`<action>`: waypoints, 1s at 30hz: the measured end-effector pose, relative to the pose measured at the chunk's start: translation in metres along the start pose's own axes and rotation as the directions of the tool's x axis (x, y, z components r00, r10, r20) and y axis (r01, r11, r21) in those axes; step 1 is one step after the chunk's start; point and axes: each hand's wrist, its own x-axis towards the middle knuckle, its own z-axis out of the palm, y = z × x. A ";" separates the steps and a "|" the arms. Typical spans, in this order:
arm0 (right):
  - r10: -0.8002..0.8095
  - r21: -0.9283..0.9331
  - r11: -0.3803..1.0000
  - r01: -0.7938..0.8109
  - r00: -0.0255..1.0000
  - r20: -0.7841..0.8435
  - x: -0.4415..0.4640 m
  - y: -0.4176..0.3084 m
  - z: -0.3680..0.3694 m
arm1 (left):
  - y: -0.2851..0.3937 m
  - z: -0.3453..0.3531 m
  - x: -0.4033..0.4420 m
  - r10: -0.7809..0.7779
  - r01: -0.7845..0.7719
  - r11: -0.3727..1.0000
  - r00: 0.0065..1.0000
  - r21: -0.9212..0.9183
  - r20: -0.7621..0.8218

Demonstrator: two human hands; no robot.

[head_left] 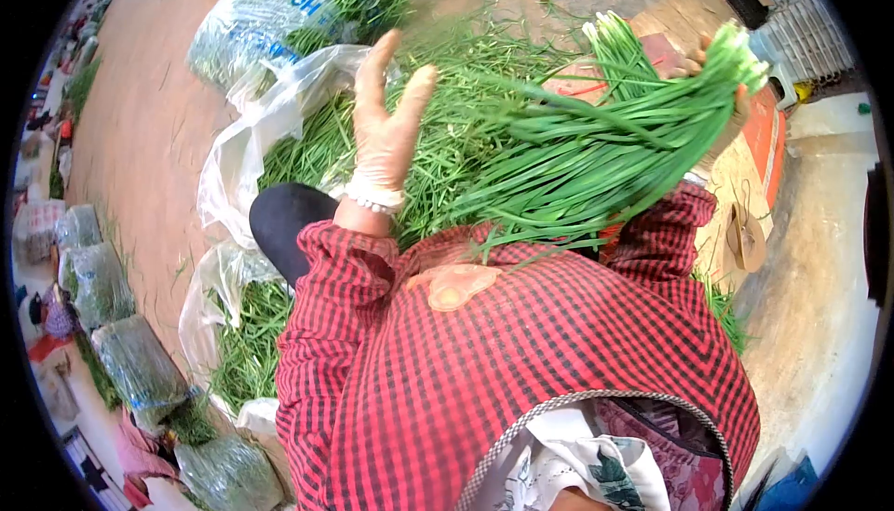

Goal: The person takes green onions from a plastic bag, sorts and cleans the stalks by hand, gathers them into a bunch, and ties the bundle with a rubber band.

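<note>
At two o'clock, the right hand [732,125] grips the green bunch [666,120] in its fingers, near the white ends [738,50]; leaves [568,171] reach toward eight o'clock. The left hand [383,143], at eleven o'clock, has its fingers spread wide.

Bunch of long green stalks [619,157], white ends gathered at right, fanning out leftward, above a loose green heap [456,106]
</note>
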 end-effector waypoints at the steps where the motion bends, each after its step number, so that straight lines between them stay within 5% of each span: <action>1: 0.046 -0.034 0.998 -0.047 0.999 -0.029 0.000 0.004 0.006 | 0.022 0.013 0.012 0.114 -0.118 0.991 0.992 0.065 0.061; 5: 0.103 -0.128 0.985 -0.120 0.986 -0.130 0.002 -0.007 0.034 | 0.091 0.098 0.021 0.238 -0.309 0.948 0.843 0.073 0.483; 8: 0.025 -0.306 0.943 -0.129 0.947 -0.320 0.006 -0.052 0.057 | 0.115 0.170 -0.003 0.073 -0.175 0.984 0.522 0.022 0.850; 10: 0.178 -0.459 0.789 -0.408 0.867 -0.465 0.010 -0.100 0.039 | 0.081 0.228 -0.051 0.315 -0.218 0.949 0.623 -0.228 0.716; 12: 0.127 -0.560 0.716 -0.417 0.867 -0.482 0.019 -0.119 0.019 | 0.084 0.246 -0.059 0.144 0.014 0.986 0.452 -0.169 0.880; 15: 0.051 -0.836 0.231 -0.497 0.865 -0.500 0.037 -0.110 0.008 | 0.074 0.259 -0.059 0.091 0.013 0.996 0.110 -0.093 0.990; 16: 0.049 -0.831 0.231 -0.506 0.859 -0.509 0.047 -0.107 -0.002 | 0.069 0.262 -0.051 0.100 -0.030 0.995 0.027 -0.099 0.995; 18: 0.191 -0.904 -0.116 -0.412 0.884 -0.427 0.078 -0.097 -0.037 | 0.050 0.265 -0.024 0.088 0.063 0.994 0.099 -0.095 0.991; 20: 0.258 -0.905 -0.216 -0.367 0.873 -0.415 0.106 -0.075 -0.060 | 0.031 0.262 0.010 0.057 0.096 0.991 0.299 -0.089 0.953; 22: 0.327 -0.899 -0.310 -0.310 0.853 -0.407 0.132 -0.054 -0.095 | 0.013 0.258 0.042 -0.209 0.235 0.966 0.460 0.109 0.863; 23: 0.373 -0.878 -0.342 -0.335 0.809 -0.454 0.143 -0.041 -0.120 | -0.003 0.259 0.053 -0.206 0.199 0.973 0.534 0.115 0.820; 26: 0.440 -0.838 -0.348 -0.420 0.716 -0.541 0.143 0.008 -0.180 | -0.047 0.274 0.074 -0.374 0.179 0.928 0.441 0.328 0.816; 27: 0.419 -0.864 -0.433 -0.256 0.792 -0.444 0.130 0.028 -0.213 | -0.055 0.281 0.074 -0.374 0.169 0.927 0.446 0.333 0.813; 28: 0.355 -0.784 -0.543 -0.300 0.765 -0.538 0.139 0.029 -0.196 | -0.057 0.293 0.078 -0.382 0.177 0.924 0.451 0.339 0.807; 30: 0.359 -0.831 -0.489 -0.267 0.807 -0.470 0.134 0.031 -0.205 | -0.065 0.311 0.078 -0.452 0.188 0.889 0.211 0.417 0.867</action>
